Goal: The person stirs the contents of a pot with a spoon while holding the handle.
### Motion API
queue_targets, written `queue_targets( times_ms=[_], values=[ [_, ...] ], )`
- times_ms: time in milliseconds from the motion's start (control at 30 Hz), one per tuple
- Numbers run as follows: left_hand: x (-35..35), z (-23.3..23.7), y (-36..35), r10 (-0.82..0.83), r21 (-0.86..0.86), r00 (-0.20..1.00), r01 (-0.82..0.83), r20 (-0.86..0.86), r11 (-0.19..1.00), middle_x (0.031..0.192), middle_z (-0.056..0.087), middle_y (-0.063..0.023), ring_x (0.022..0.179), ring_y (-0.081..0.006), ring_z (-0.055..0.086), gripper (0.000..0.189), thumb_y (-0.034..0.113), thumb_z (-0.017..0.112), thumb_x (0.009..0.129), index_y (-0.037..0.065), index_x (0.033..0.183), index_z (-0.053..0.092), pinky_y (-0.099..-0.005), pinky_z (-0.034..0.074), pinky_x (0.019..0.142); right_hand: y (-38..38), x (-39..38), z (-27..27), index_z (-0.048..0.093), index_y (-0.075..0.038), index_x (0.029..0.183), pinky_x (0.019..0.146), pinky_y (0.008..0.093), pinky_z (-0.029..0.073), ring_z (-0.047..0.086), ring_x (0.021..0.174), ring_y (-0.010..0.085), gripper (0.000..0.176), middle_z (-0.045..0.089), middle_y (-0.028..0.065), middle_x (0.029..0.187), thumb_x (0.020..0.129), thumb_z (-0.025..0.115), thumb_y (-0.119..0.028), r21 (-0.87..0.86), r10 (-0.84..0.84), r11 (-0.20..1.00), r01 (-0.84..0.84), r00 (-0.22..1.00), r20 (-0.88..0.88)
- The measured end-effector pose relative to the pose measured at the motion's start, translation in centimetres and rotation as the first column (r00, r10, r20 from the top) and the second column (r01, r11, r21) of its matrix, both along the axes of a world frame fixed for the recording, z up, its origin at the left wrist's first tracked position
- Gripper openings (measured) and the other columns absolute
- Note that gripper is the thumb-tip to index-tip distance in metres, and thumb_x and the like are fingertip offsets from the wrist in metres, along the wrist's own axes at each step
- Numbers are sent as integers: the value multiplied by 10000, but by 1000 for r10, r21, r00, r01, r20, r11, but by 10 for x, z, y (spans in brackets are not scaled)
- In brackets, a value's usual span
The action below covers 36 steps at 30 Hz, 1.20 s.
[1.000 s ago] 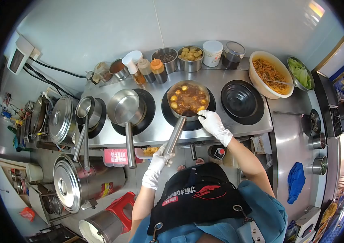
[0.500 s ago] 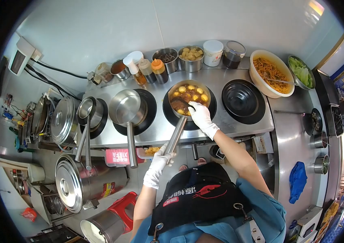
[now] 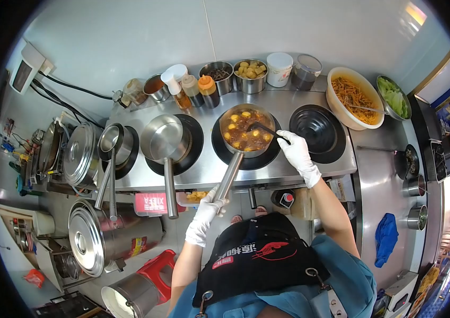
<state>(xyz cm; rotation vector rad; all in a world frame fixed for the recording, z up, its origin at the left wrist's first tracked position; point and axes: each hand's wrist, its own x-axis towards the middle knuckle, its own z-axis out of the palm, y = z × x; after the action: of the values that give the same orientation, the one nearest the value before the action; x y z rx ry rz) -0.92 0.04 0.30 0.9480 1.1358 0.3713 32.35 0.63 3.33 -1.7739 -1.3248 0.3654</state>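
Left hand [image 3: 210, 204], gloved white, is clenched around the end of the pan's long handle, just off the tabletop [image 3: 203, 169] edge. On the 3rd burner [image 3: 268, 159] from the left sits the pan [image 3: 230, 175], full of brown broth [image 3: 242, 139] and yellow balls [image 3: 234, 118]. Right hand [image 3: 296, 152] is closed on a dark ladle [image 3: 267, 130], whose bowl dips into the broth.

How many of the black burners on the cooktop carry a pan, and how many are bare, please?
Burners carrying a pan: 3
Bare burners: 1
Total: 4
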Motion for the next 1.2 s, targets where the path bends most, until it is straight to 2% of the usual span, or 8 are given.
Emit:
queue_targets(
  times_ms=[133, 333, 533, 767, 833, 1033, 1100, 1200],
  values=[
    [0, -2, 0, -14, 9, 1000, 15, -12, 1000, 953, 668, -45, 583, -83, 563, 650, 68, 618, 840, 104, 1433, 356, -205, 469, 494, -20, 6, 20, 677, -45, 1026, 810, 373, 507, 642, 903, 319, 251, 669, 156, 992, 806, 632, -159, -103, 26, 995, -8, 984, 177],
    [0, -1, 1, -26, 6, 1000, 26, -9, 1000, 961, 667, -44, 591, -82, 564, 643, 74, 610, 845, 116, 1435, 356, -203, 466, 499, -31, 5, 31, 680, -60, 1000, 776, 391, 510, 646, 860, 320, 229, 673, 150, 945, 806, 627, -167, -247, 103, 968, -35, 959, 264],
    [-2, -5, 1, -26, 4, 1000, 26, -12, 1000, 974, 666, -43, 600, -83, 566, 641, 78, 607, 848, 124, 1436, 356, -201, 465, 507, -28, 3, 27, 683, -66, 987, 760, 406, 511, 647, 832, 327, 219, 673, 152, 904, 807, 621, -175, -258, 118, 966, -32, 939, 322],
    [0, 0, 1, -44, 15, 999, 45, -27, 999, 973, 667, -39, 604, -84, 567, 643, 79, 607, 847, 133, 1437, 357, -202, 468, 513, -10, 0, 19, 679, -70, 970, 767, 415, 504, 642, 841, 338, 214, 666, 172, 895, 808, 613, -194, -378, 163, 925, -38, 938, 306],
    [-1, -1, 1, -43, 15, 999, 44, -22, 999, 974, 667, -39, 605, -84, 568, 642, 80, 607, 847, 129, 1437, 357, -203, 468, 515, -4, -3, 11, 676, -66, 966, 771, 419, 501, 638, 849, 347, 214, 663, 177, 891, 814, 606, -200, -424, 170, 903, -72, 965, 200],
    [-2, -5, 0, -30, 13, 1000, 30, -7, 999, 966, 671, -46, 597, -84, 568, 640, 84, 608, 845, 107, 1434, 357, -200, 469, 511, -3, -29, -6, 674, -56, 970, 784, 420, 502, 637, 872, 348, 223, 666, 174, 915, 823, 603, -208, -336, 125, 939, -73, 983, 134],
    [-1, -3, 0, -26, 12, 1000, 26, -6, 1000, 962, 672, -49, 593, -83, 568, 640, 85, 608, 844, 102, 1433, 356, -199, 469, 509, 0, -36, -18, 672, -48, 971, 784, 415, 504, 638, 873, 346, 227, 668, 170, 923, 820, 606, -205, -213, 118, 973, -85, 981, 151],
    [-1, 1, 0, -26, 9, 1000, 26, -6, 1000, 954, 674, -49, 586, -82, 566, 645, 85, 609, 843, 101, 1435, 352, -197, 469, 507, 5, -49, -30, 667, -51, 984, 779, 416, 506, 640, 862, 344, 228, 672, 163, 916, 822, 605, -199, -180, 100, 981, -71, 982, 158]
  ],
)
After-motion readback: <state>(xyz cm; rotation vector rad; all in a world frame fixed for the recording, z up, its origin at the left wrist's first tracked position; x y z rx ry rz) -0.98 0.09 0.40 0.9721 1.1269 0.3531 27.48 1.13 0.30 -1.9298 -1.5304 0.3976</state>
